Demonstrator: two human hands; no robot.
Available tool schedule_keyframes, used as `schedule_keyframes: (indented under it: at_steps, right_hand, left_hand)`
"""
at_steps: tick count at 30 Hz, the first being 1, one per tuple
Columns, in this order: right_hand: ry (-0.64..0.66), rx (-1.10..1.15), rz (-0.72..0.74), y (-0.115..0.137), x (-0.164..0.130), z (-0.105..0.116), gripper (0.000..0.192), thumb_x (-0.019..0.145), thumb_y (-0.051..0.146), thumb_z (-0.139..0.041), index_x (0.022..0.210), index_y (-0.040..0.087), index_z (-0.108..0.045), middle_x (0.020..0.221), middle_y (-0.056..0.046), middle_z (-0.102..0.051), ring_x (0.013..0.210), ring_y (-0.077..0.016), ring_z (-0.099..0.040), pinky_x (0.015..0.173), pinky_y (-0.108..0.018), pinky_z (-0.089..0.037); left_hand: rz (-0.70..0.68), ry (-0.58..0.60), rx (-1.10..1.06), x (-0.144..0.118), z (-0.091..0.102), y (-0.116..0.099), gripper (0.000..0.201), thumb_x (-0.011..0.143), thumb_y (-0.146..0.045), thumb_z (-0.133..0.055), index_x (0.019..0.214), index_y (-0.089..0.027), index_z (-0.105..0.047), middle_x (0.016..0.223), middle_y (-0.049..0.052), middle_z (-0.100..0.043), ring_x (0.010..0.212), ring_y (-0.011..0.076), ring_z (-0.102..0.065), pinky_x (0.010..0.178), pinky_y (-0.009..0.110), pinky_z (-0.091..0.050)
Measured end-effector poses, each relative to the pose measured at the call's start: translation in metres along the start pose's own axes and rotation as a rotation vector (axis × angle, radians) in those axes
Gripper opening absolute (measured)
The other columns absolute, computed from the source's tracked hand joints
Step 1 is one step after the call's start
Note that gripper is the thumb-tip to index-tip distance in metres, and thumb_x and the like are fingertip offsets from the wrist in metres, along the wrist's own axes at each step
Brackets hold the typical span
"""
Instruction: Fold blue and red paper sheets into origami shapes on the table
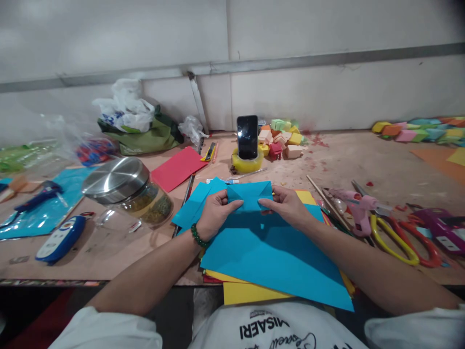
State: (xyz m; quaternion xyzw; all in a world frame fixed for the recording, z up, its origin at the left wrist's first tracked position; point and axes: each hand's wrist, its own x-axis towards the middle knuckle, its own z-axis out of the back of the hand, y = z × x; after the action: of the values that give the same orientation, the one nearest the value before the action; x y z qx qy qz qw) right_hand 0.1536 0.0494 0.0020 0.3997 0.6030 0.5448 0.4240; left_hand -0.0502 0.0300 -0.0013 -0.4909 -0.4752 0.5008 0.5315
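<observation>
Hands (217, 209) at both ends of folded blue paper (250, 195), long axis left-to-right.

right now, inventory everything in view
Folded paper: 1, blue, centre
Paper stack: uncounted, blue, yellow, red, beneath
Phone: 1, black, back centre
Tape roll: 1, yellow, at phone's base
Paper cubes: many, mixed, back centre and right
Card: 1, red, left of phone
Cutter: 1, yellow-black, beside card
Lidded jar: 1, clear, left
Handheld device: 1, blue-white, front left
Glue guns: at least 2, pink right, blue left
Scissors: count unclear, yellow and red handles, right
Bags: several, white, green, back left
Bracelet: 1, green, left wrist
Left hand, right hand: 1 each, bare, holding paper
</observation>
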Motion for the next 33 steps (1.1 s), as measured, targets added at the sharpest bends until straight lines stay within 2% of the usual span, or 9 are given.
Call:
schedule_keyframes:
  at_steps: [3,8,13,17,22,26,31,33]
  right_hand:
    - [0.003,-0.010,0.035,0.002,-0.002,0.000,0.042,0.060,0.048,-0.082,0.084,0.018,-0.067,0.068,0.001,-0.066,0.059,-0.0141,-0.063,0.058,-0.031,-0.061]
    - [0.010,-0.034,0.115,0.003,-0.005,0.001,0.039,0.064,0.049,-0.080,0.080,0.017,-0.065,0.064,0.003,-0.062,0.056,-0.0126,-0.061,0.054,-0.029,-0.060]
    - [0.024,-0.048,0.128,0.003,-0.005,0.002,0.039,0.067,0.049,-0.078,0.086,0.017,-0.065,0.065,0.002,-0.066,0.053,-0.0133,-0.063,0.052,-0.028,-0.059]
    - [0.060,0.002,0.090,0.001,-0.003,0.004,0.039,0.066,0.048,-0.079,0.087,0.018,-0.066,0.062,0.002,-0.067,0.051,-0.0136,-0.064,0.049,-0.027,-0.057]
    - [0.075,0.173,-0.071,-0.002,0.000,0.008,0.036,0.060,0.041,-0.084,0.086,0.018,-0.072,0.060,0.002,-0.067,0.050,-0.0137,-0.065,0.047,-0.025,-0.055]
    - [0.072,0.220,-0.130,-0.004,0.004,0.010,0.030,0.056,0.034,-0.084,0.081,0.019,-0.077,0.062,0.001,-0.069,0.050,-0.0128,-0.066,0.048,-0.023,-0.055]
    - [0.053,0.201,-0.096,-0.007,0.005,0.012,0.025,0.059,0.030,-0.080,0.081,0.020,-0.078,0.060,0.001,-0.069,0.049,-0.0123,-0.065,0.049,-0.023,-0.055]
    - [0.073,0.179,-0.094,-0.007,0.005,0.012,0.023,0.060,0.030,-0.078,0.081,0.020,-0.077,0.061,0.000,-0.070,0.049,-0.0129,-0.065,0.049,-0.024,-0.054]
  left_hand:
    - [0.041,0.054,-0.072,-0.001,-0.001,-0.005,0.044,0.060,-0.053,-0.081,0.072,-0.016,-0.062,0.068,0.001,-0.063,0.062,0.0143,-0.057,0.059,0.028,-0.050]
    - [0.024,0.045,-0.080,-0.002,-0.001,-0.007,0.039,0.061,-0.048,-0.082,0.068,-0.015,-0.062,0.057,-0.002,-0.055,0.055,0.0109,-0.050,0.053,0.025,-0.044]
    - [0.034,0.043,-0.117,-0.003,-0.001,-0.005,0.035,0.061,-0.043,-0.083,0.073,-0.013,-0.068,0.066,0.001,-0.064,0.063,0.0143,-0.057,0.061,0.027,-0.048]
    - [0.074,0.071,-0.215,-0.001,-0.001,-0.004,0.038,0.059,-0.043,-0.084,0.079,-0.013,-0.072,0.074,0.004,-0.070,0.069,0.0173,-0.063,0.065,0.030,-0.053]
    - [0.175,0.057,-0.311,-0.001,-0.002,-0.006,0.040,0.054,-0.040,-0.086,0.083,-0.015,-0.075,0.081,0.004,-0.073,0.070,0.0184,-0.067,0.062,0.030,-0.058]
    - [0.218,0.077,-0.344,-0.001,-0.002,-0.009,0.040,0.058,-0.035,-0.084,0.091,-0.015,-0.073,0.091,0.005,-0.073,0.069,0.0183,-0.070,0.065,0.032,-0.061]
    - [0.327,0.193,-0.343,-0.001,0.001,-0.011,0.044,0.061,-0.045,-0.083,0.085,-0.011,-0.069,0.072,0.007,-0.073,0.056,0.0182,-0.069,0.060,0.030,-0.059]
    - [0.338,0.188,-0.325,0.000,0.001,-0.012,0.045,0.064,-0.050,-0.081,0.084,-0.011,-0.067,0.070,0.009,-0.074,0.055,0.0185,-0.069,0.058,0.028,-0.058]
